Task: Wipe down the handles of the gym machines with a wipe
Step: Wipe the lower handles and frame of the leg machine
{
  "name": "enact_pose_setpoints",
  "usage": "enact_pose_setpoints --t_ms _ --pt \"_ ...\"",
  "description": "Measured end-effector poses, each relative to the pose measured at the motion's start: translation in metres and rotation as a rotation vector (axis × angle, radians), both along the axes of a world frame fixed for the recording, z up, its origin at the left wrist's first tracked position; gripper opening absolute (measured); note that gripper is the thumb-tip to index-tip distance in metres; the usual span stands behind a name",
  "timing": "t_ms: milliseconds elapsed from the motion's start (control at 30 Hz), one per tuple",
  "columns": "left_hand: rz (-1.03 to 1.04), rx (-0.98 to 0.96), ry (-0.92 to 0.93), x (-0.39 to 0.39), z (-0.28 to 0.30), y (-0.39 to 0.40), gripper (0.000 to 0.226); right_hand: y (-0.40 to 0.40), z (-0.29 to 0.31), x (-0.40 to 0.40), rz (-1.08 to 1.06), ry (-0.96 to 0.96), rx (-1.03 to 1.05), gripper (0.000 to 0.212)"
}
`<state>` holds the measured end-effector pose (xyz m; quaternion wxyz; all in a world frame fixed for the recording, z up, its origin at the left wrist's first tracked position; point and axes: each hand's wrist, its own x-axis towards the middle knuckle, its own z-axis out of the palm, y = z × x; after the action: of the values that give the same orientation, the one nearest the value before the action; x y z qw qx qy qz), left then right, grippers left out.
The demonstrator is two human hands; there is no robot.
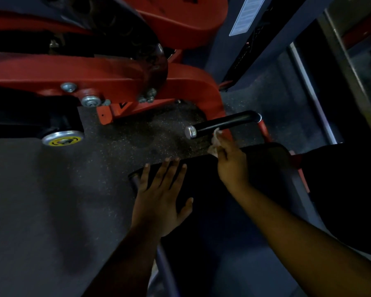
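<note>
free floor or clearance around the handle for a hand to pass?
Open speckled floor lies between the red frame, the handle's chrome end cap and the black pad. Crowded at the handle: right hand holds the wipe under it; left hand rests on the pad.

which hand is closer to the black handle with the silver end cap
Right. The right hand holds the wipe just below the black handle, the wipe reaching its underside. The left hand lies flat on the dark pad, farther back.
</note>
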<state>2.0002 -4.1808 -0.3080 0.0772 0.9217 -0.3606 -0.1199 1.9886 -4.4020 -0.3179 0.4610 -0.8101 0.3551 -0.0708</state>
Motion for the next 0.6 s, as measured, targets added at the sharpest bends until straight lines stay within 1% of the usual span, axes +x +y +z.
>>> enact_pose_setpoints --t_ms 33,67,100,133,167,200,233,300,333,367,400,500,567,600 --pt "-0.002 -0.001 0.0 0.0 0.0 0.0 0.081 -0.004 0.004 0.0 -0.026 -0.049 0.018 0.029" --pt "-0.002 0.001 -0.002 0.0 0.0 0.0 0.081 -0.016 0.007 0.003 -0.116 -0.134 0.065 0.024" --pt "-0.001 0.005 -0.003 0.0 0.0 0.0 0.081 -0.04 0.005 0.008 -0.225 -0.219 0.033 0.022" --pt "-0.001 0.007 -0.002 0.0 0.0 0.0 0.081 -0.07 -0.003 0.013 -0.353 -0.248 -0.014 0.024" --pt "-0.001 0.008 -0.002 0.0 0.001 0.0 0.081 -0.103 -0.011 0.019 -0.451 -0.179 -0.08 0.03" --pt "0.0 0.007 -0.002 0.0 0.001 0.0 0.081 -0.135 -0.022 0.024 -0.519 -0.083 -0.078 0.035" --pt "0.003 0.006 -0.006 0.0 0.001 0.0 0.082 -0.16 -0.031 0.028 -0.531 0.009 -0.034 0.038" --pt "0.005 0.012 -0.012 0.0 0.0 -0.001 0.082 -0.175 -0.039 0.042 -0.389 0.218 -0.009 0.036" --pt "0.0 0.019 -0.012 0.0 0.0 -0.001 0.083 -0.168 -0.04 0.049 -0.304 0.254 0.029 0.035" --pt "-0.004 0.023 -0.013 0.0 0.0 0.0 0.083 -0.157 -0.04 0.055 -0.27 0.258 0.066 0.034" --pt "-0.004 0.022 -0.013 0.0 0.0 0.0 0.083 -0.141 -0.036 0.061 -0.271 0.239 0.035 0.033" --pt "0.007 -0.01 -0.01 0.0 0.0 0.0 0.081 -0.104 -0.026 0.057 -0.269 0.081 -0.083 0.034" --pt "-0.002 -0.012 -0.016 0.001 0.001 0.0 0.081 -0.077 -0.012 0.049 -0.158 0.099 -0.187 0.03" --pt "-0.007 -0.008 -0.022 0.001 0.001 0.0 0.081 -0.058 -0.006 0.047 -0.104 0.085 -0.193 0.029"
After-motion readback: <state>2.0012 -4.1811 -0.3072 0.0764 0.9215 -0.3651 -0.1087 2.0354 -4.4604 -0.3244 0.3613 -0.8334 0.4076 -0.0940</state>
